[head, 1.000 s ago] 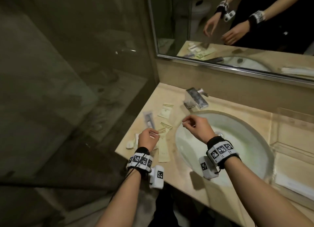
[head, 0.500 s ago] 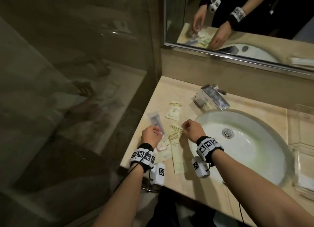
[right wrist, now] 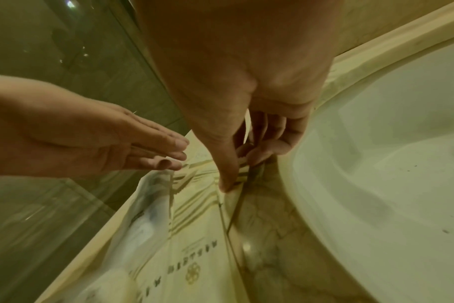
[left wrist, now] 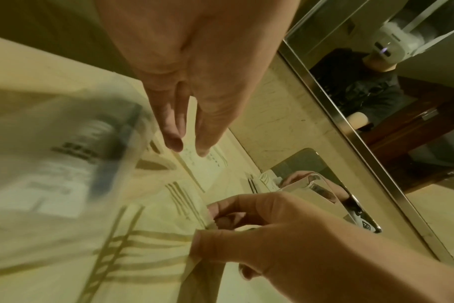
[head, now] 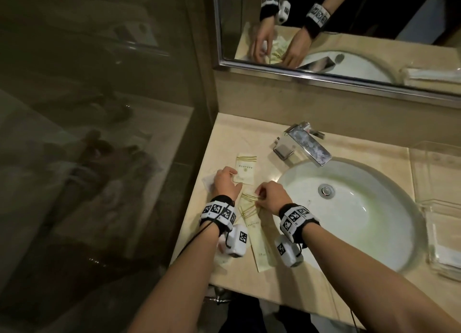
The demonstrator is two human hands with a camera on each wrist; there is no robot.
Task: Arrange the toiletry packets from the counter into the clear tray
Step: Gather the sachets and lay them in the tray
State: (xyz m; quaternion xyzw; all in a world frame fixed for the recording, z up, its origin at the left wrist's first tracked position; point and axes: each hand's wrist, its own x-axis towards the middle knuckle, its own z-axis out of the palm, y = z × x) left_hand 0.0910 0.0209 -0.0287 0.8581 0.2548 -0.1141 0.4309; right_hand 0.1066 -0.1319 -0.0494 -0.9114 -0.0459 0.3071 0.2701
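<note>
Several cream toiletry packets with gold stripes lie on the counter left of the sink. My right hand (head: 258, 196) pinches the top edge of the overlapping striped packets (head: 249, 209) between thumb and fingers; the right wrist view shows the same pinch of that hand (right wrist: 236, 172). A long cream packet (head: 260, 245) runs toward me under that wrist. My left hand (head: 230, 173) reaches with straight fingers over the edge of a small cream packet (head: 245, 169) and holds nothing (left wrist: 187, 147). A clear packet with a dark item (left wrist: 78, 153) lies beside and under it. The clear tray (head: 434, 173) stands far right.
The white sink basin (head: 349, 208) lies between the packets and the tray, with a chrome faucet (head: 308, 145) behind it. A mirror (head: 349, 33) runs along the back wall. A glass panel (head: 99, 158) borders the counter's left edge. White packets (head: 446, 252) lie in the tray.
Both hands came down from above the counter onto the packets. The left hand moved forward from the clear packet toward the small cream one. The right hand took hold of the striped packets' edge.
</note>
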